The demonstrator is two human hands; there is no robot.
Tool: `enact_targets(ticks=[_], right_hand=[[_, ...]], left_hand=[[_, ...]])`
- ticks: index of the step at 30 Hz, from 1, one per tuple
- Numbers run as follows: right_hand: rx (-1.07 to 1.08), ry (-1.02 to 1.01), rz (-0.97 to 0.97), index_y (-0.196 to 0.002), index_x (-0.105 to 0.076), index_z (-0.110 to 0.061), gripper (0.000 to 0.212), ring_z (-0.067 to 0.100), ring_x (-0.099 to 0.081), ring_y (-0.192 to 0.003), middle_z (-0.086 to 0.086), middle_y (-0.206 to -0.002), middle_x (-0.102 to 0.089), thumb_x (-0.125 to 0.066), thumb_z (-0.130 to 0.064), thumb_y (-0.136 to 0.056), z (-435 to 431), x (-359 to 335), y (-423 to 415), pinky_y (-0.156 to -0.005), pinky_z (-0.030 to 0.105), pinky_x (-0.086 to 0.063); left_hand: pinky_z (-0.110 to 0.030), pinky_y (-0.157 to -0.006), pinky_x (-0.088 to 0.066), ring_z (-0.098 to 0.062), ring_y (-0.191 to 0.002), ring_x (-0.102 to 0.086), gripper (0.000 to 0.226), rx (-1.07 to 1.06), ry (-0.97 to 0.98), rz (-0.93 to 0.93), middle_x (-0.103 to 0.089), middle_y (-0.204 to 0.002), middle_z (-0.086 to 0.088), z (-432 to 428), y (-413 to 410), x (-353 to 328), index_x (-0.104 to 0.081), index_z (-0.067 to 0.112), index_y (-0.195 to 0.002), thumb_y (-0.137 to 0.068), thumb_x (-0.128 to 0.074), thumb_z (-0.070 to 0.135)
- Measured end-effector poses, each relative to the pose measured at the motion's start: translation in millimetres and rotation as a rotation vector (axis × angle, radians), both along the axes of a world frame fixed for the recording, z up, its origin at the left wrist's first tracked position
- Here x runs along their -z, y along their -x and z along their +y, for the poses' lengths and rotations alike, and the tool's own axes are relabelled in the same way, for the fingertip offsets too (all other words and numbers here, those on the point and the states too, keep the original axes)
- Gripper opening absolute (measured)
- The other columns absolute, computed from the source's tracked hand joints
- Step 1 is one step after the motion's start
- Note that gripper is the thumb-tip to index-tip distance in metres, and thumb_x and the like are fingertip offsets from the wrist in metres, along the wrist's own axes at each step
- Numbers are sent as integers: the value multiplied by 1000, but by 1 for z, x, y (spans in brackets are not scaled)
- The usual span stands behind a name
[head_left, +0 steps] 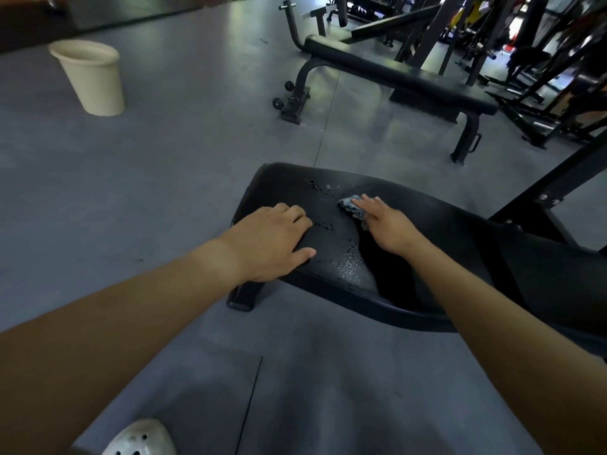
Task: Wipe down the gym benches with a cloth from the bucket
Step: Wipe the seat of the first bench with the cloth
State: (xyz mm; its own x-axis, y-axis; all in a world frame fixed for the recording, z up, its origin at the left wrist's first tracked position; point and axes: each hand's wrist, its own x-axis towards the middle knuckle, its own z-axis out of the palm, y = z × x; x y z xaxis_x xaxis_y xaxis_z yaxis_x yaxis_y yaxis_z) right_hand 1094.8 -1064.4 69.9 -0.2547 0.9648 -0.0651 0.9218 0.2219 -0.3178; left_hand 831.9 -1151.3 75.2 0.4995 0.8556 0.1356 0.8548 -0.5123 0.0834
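Right hand point(386, 223), fingers straight and together, is pressing cloth point(351, 207) onto wet bench point(282, 188). Left hand point(272, 239), fingers bent, is bracing; overlapping strokes advisable

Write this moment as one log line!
near bench: wet drops | right hand: presses cloth on bench | left hand: rests on bench | bucket: on floor, far left

Both bare forearms reach forward and apart, left hand point(272, 239) palm-down with fingers bent and thumb out, right hand point(392, 226) palm-down with fingers straight, pressing flat.
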Motion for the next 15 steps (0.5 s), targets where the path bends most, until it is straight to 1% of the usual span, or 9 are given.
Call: enact_targets(ticks=[3, 5, 8, 11, 13, 15], right_hand=[[161, -7, 66, -154, -40, -25, 51, 23, -10, -156, 1, -167, -23, -35, -9, -107, 5, 1, 13, -124, 32, -10], [220, -15, 106, -153, -42, -23, 52, 25, -9, -156, 3, -167, -22, -34, -6, -105, -4, 3, 26, -125, 36, -10], [203, -50, 148, -152, -44, -24, 52, 24, -8, -156, 3, -167, -23, -33, -8, -105, -30, 15, 42, -124, 37, -6], [181, -69, 173, -151, -46, -28, 49, 21, -8, -156, -1, -166, -24, -31, -12, -107, -42, 23, 41, -124, 37, -6], [204, -54, 161, -150, -47, -27, 48, 22, -9, -156, 1, -166, -25, -32, -13, -108, -36, 17, 41, -125, 39, -9], [221, -58, 100, -150, -46, -22, 47, 29, -16, -154, 9, -164, -30, -34, -11, -106, -30, 10, 46, -123, 42, -16]], left_hand=[[-40, -110, -44, -22, -131, -48, 64, -16, -3, 26, -45, -150, -3, -8, 1, -1, -44, 15, -152, -104, -37, 58], [-40, -109, -44, -22, -129, -49, 64, -16, -6, 45, -46, -149, -4, -13, 1, 1, -44, 15, -151, -104, -37, 58], [-42, -107, -46, -23, -127, -49, 62, -18, -5, 61, -48, -146, -5, -18, -1, 5, -47, 14, -148, -104, -35, 57], [-43, -107, -46, -24, -128, -50, 61, -25, -3, 58, -48, -146, -6, -19, -2, 8, -48, 15, -147, -105, -35, 57], [-44, -108, -45, -25, -130, -49, 61, -23, 3, 57, -47, -148, -7, -20, -1, 8, -47, 14, -148, -105, -36, 56], [-44, -111, -43, -25, -135, -47, 62, -25, 17, 48, -45, -152, -8, -22, 0, 8, -46, 13, -150, -105, -37, 56]])
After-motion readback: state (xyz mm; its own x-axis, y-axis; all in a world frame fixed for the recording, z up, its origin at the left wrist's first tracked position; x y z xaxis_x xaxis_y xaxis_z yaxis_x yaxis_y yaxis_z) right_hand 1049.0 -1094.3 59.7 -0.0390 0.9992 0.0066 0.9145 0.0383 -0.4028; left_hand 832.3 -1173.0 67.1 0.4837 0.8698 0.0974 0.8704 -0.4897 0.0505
